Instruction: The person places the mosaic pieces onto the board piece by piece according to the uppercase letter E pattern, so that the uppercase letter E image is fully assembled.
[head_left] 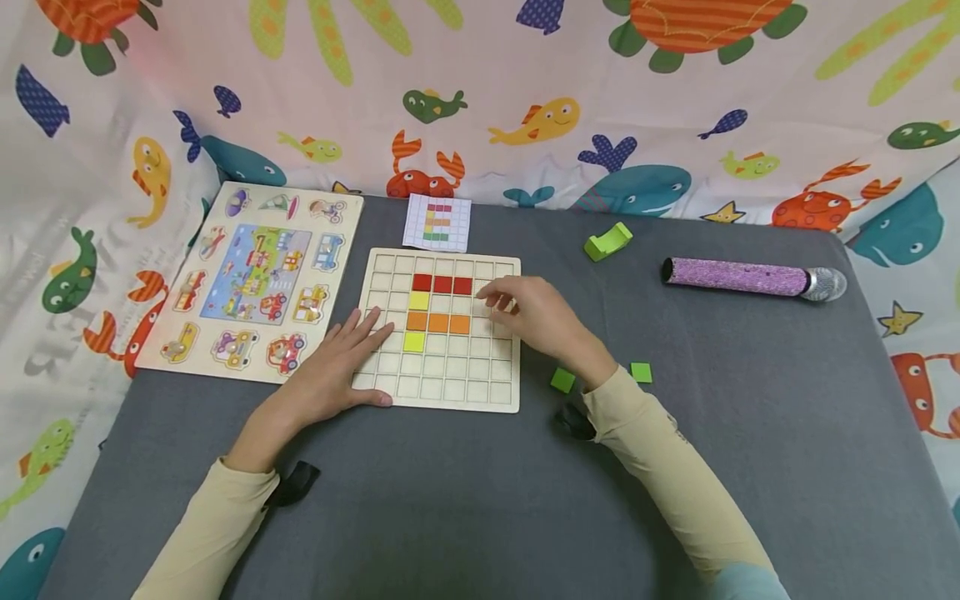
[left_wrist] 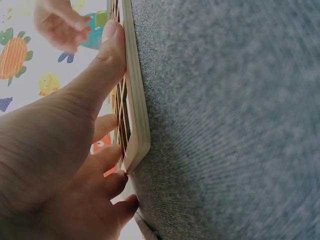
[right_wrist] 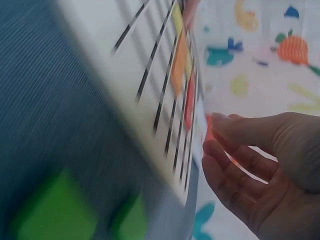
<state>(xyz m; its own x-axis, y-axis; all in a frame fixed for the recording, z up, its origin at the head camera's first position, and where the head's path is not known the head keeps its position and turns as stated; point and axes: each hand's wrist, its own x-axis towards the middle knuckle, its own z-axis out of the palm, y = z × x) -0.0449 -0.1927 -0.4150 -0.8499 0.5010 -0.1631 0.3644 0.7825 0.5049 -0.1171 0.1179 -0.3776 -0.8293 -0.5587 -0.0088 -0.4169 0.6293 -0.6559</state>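
Note:
A wooden grid board (head_left: 450, 392) lies on the table, carrying a row of red tiles (head_left: 442, 285), a row of orange tiles (head_left: 438, 322) and single yellow tiles (head_left: 413, 342) at the left. My left hand (head_left: 333, 367) rests on the board's left side with spread fingers, its thumb at the near edge. Over the board's upper right, beside the red row, hovers my right hand (head_left: 536, 317), fingers loosely bent. No tile shows between its thumb and fingers in the right wrist view. Green tiles (head_left: 563, 380) lie on the cloth near the right wrist.
Behind the board is a small pattern card (head_left: 437, 223). A picture puzzle board (head_left: 172, 358) lies at the left. Further right are a curved green block (head_left: 608, 242) and a glittery purple microphone (head_left: 742, 277). Printed sea-animal fabric (head_left: 495, 167) stands behind the grey table (head_left: 450, 500).

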